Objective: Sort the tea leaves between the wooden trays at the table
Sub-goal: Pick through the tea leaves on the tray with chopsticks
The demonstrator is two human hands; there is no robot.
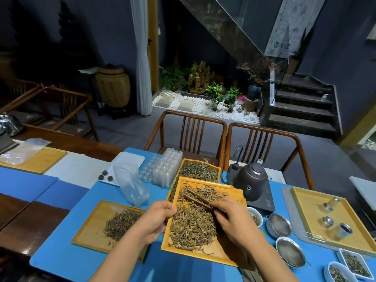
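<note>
A wooden tray (pixel 221 254) heaped with brownish tea leaves (pixel 191 222) is tilted up off the blue mat in front of me. My left hand (pixel 158 218) grips its left rim. My right hand (pixel 234 216) holds dark wooden tongs (pixel 198 197), whose tips lie over the leaves near the tray's far end. To the left a flat wooden tray (pixel 89 226) carries a smaller pile of leaves (pixel 122 222). Behind the lifted tray a third tray (pixel 200 161) holds greener leaves (pixel 199 170).
A dark kettle (pixel 251 183) stands on its base to the right. Metal strainers (pixel 279 224), small white dishes of leaves (pixel 355 263) and a tray with glass jars (pixel 333 218) fill the right side. Clear plastic containers (pixel 162 169) and a plastic bag (pixel 132 184) sit behind left. Two chairs face me.
</note>
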